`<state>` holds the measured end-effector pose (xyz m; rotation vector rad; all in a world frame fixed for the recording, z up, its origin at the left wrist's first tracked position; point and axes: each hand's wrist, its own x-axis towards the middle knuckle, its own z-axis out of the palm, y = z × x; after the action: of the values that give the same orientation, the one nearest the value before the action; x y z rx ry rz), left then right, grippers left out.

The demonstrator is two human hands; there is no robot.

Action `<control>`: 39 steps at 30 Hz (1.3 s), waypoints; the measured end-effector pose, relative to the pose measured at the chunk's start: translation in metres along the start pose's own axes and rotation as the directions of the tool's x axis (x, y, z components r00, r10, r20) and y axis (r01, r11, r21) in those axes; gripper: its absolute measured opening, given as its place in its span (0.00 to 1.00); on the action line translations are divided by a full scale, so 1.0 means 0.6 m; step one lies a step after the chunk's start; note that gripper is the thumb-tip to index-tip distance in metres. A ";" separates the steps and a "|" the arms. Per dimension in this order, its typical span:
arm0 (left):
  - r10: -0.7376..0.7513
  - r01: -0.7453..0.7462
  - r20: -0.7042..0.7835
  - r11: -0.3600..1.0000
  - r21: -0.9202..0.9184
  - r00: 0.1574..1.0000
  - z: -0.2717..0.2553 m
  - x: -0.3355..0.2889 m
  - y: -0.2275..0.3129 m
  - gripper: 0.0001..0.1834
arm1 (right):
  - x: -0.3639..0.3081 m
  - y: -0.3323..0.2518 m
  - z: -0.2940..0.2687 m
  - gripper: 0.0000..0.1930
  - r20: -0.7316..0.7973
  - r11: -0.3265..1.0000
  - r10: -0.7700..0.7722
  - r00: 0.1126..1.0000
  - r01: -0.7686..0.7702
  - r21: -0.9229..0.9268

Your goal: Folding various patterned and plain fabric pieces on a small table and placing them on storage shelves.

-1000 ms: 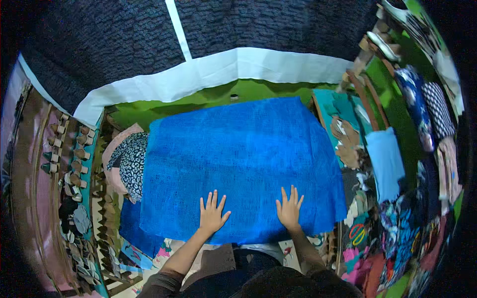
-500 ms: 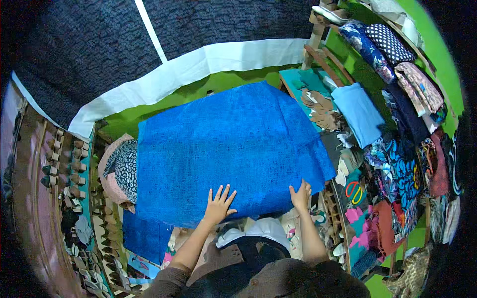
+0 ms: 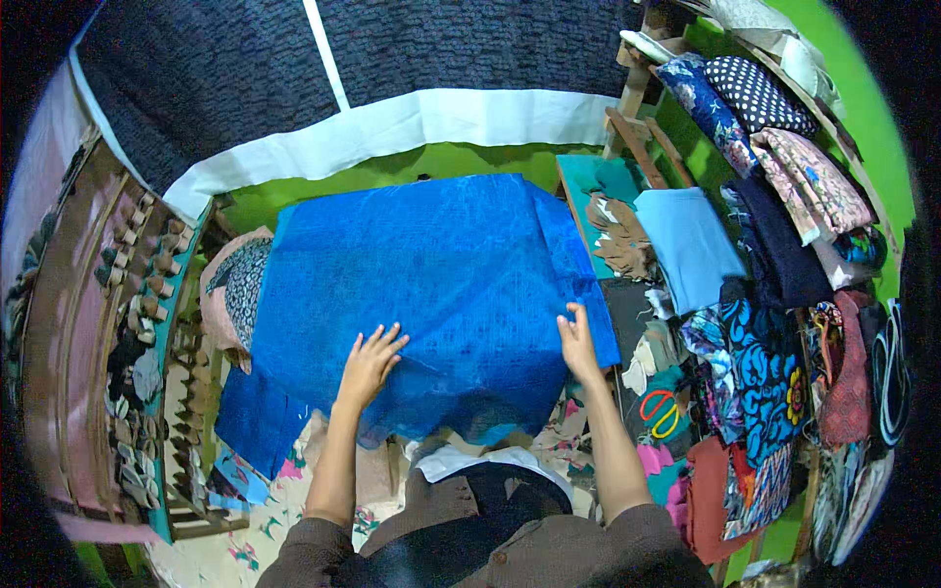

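A large blue textured cloth (image 3: 431, 255) is spread over the work table in front of me, with its near edge hanging down toward my lap. My left hand (image 3: 372, 365) lies on the near left part of the cloth, fingers spread and holding nothing. Over the right part, close to the cloth's side edge, is my right hand (image 3: 578, 343); its thumb and forefinger stand apart, and the other fingers are partly curled. A slanting crease runs across the cloth between the hands. At the left end, a patterned black-and-white cloth with a pink border (image 3: 245, 289) shows from under the blue one.
Shelves of shoe forms (image 3: 157, 284) stand to the left. Scissors with red and yellow handles (image 3: 662, 414) lie among scraps at right. Beyond are folded light blue cloth (image 3: 691, 245), brown cut pieces (image 3: 619, 235) and stacked fabrics (image 3: 765, 367). Another blue piece (image 3: 260, 416) hangs lower left.
Both hands have moved away from me and to the left over the cloth. The cloth's right side has shifted leftward, and a slanting crease has formed. The whole view has shifted slightly.
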<state>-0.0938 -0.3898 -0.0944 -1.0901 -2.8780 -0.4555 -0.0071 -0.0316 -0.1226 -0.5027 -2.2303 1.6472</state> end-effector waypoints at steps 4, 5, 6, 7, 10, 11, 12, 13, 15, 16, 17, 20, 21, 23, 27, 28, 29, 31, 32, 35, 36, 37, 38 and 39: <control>-0.035 0.037 -0.101 0.999 0.020 0.994 -0.082 -0.007 0.088 0.20 | 0.016 -0.052 -0.056 0.15 0.022 0.991 -0.064 0.998 0.061 0.123; -0.030 0.033 -0.108 0.999 0.020 0.994 -0.088 -0.001 0.119 0.20 | 0.020 -0.054 -0.072 0.15 -0.036 0.993 -0.099 0.994 0.101 0.066; -0.011 0.011 -0.113 1.000 0.004 0.994 -0.084 0.004 0.147 0.20 | 0.034 -0.028 -0.094 0.15 -0.070 0.985 -0.141 0.988 0.147 0.094; 0.023 -0.025 -0.122 1.000 -0.015 0.992 -0.077 0.018 0.177 0.20 | 0.051 0.004 -0.124 0.15 -0.119 0.974 -0.184 0.976 0.197 0.114; 0.104 -0.103 -0.143 0.995 0.013 0.984 -0.032 0.045 0.222 0.19 | 0.080 0.026 -0.174 0.14 -0.169 0.983 -0.135 0.976 0.154 0.104; 0.089 -0.088 -0.120 0.996 0.016 0.989 -0.016 0.054 0.231 0.19 | 0.086 0.025 -0.186 0.13 -0.155 0.993 -0.118 0.981 0.118 -0.005; 0.073 -0.074 -0.095 0.997 -0.010 0.993 0.002 0.058 0.232 0.20 | 0.088 0.027 -0.193 0.13 -0.137 0.991 -0.023 0.990 0.005 -0.131; 0.060 -0.063 -0.070 0.997 -0.038 0.996 0.024 0.066 0.230 0.20 | 0.085 0.029 -0.193 0.16 -0.123 0.964 0.026 0.992 -0.057 -0.260; 0.111 -0.112 -0.023 0.993 -0.031 0.994 0.062 0.086 0.239 0.20 | 0.078 0.086 -0.197 0.20 -0.180 0.872 -0.097 0.979 -0.004 -0.490; 0.108 -0.108 0.040 0.994 -0.002 0.993 0.080 0.077 0.224 0.20 | 0.064 0.070 -0.163 0.23 -0.113 0.803 -0.068 0.991 -0.013 -0.596; 0.110 -0.110 0.039 0.994 -0.004 0.993 0.094 0.079 0.224 0.20 | 0.054 0.078 -0.151 0.24 -0.082 0.805 -0.098 0.992 0.031 -0.593; 0.119 -0.117 0.221 0.993 -0.023 0.968 0.132 0.079 0.206 0.24 | 0.035 0.075 -0.097 0.26 0.066 0.752 -0.171 0.983 0.173 -0.636; 0.105 -0.103 0.226 0.994 -0.019 0.968 0.141 0.063 0.195 0.24 | 0.025 0.059 -0.070 0.26 0.137 0.749 -0.148 0.979 0.202 -0.631; -0.047 0.033 0.262 0.998 0.056 0.964 0.141 0.048 0.195 0.31 | 0.017 0.045 -0.038 0.25 0.231 0.711 -0.092 0.969 0.226 -0.666; -0.214 0.207 0.292 0.977 0.054 0.932 0.162 0.010 0.140 0.37 | 0.012 0.042 0.010 0.27 0.349 0.691 0.008 0.937 0.248 -0.679; -0.193 0.191 0.231 0.981 0.033 0.954 0.167 0.002 0.126 0.38 | 0.011 0.049 0.020 0.27 0.361 0.655 0.061 0.931 0.236 -0.718; -0.208 0.206 0.235 0.978 0.034 0.950 0.172 -0.006 0.114 0.38 | 0.009 0.056 0.031 0.27 0.370 0.615 0.114 0.922 0.227 -0.755; -0.202 0.190 0.108 0.975 0.118 0.973 0.180 -0.018 0.090 0.42 | 0.010 0.082 0.046 0.28 0.391 0.590 0.166 0.905 0.226 -0.775; -0.201 0.183 0.073 0.963 0.197 0.977 0.173 -0.016 0.088 0.44 | 0.011 0.097 0.042 0.28 0.394 0.573 0.140 0.909 0.250 -0.781; -0.243 0.199 0.147 0.944 0.265 0.959 0.145 -0.008 0.088 0.44 | 0.014 0.122 0.037 0.28 0.386 0.546 0.081 0.919 0.283 -0.788; -0.223 0.193 0.136 0.960 0.202 0.965 0.141 -0.009 0.088 0.40 | 0.016 0.123 0.032 0.28 0.380 0.561 0.108 0.919 0.259 -0.786; -0.236 0.206 0.141 0.957 0.202 0.961 0.141 -0.016 0.076 0.40 | 0.019 0.114 0.035 0.28 0.372 0.577 0.131 0.919 0.234 -0.782; -0.234 0.215 0.103 0.962 0.168 0.967 0.141 -0.021 0.064 0.38 | 0.018 0.105 0.039 0.26 0.351 0.579 0.049 0.935 0.260 -0.773; -0.229 0.219 0.065 0.966 0.134 0.971 0.140 -0.024 0.050 0.35 | 0.027 0.106 0.043 0.26 0.358 0.580 0.055 0.932 0.262 -0.771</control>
<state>-0.0568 -0.3542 -0.1688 -0.7849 -3.0661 -0.2362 -0.0274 -0.0288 -0.1901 -0.2578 -3.1675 0.5458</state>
